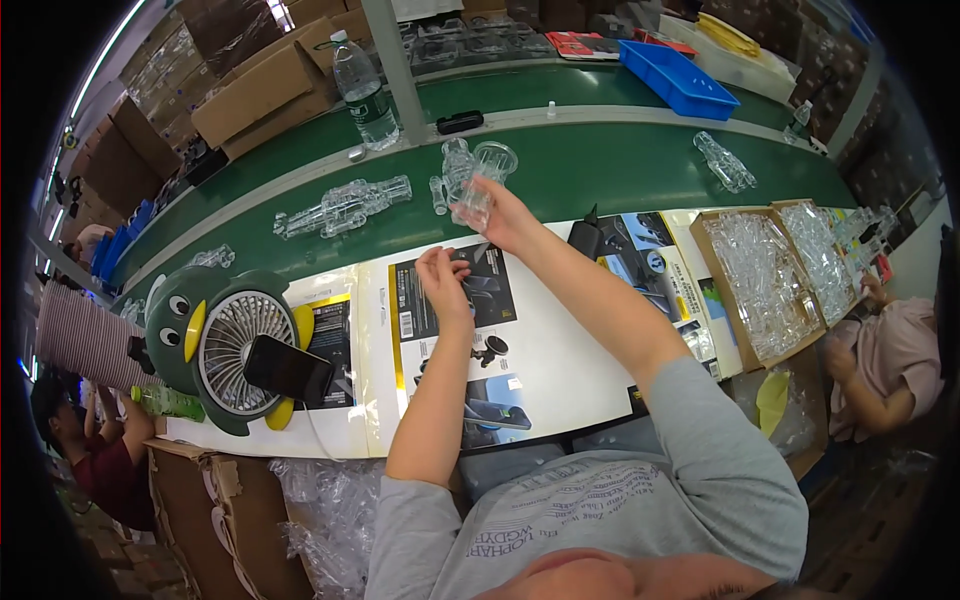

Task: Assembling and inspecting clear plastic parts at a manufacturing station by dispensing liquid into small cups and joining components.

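My right hand [508, 218] reaches over the far edge of the work surface, its fingers closed on a clear plastic part [470, 207]. Right beyond it, more clear plastic pieces [457, 160] sit on the green conveyor belt, one with a round rim [497, 158]. Lower and to the left, my left hand [444, 285] hovers above a printed cardboard sheet [550, 330]. Its fingers are loosely curled and apart, with nothing visible in them. Further left on the belt lies a long clear plastic assembly [345, 207].
A penguin-shaped fan [240, 345] with a phone [290, 370] leaning on it stands at left. A water bottle [364, 95] stands beyond the belt's near lane. Boxes of clear parts [765, 280] are at right, near another person [885, 370]. A blue tray [680, 82] sits at the back.
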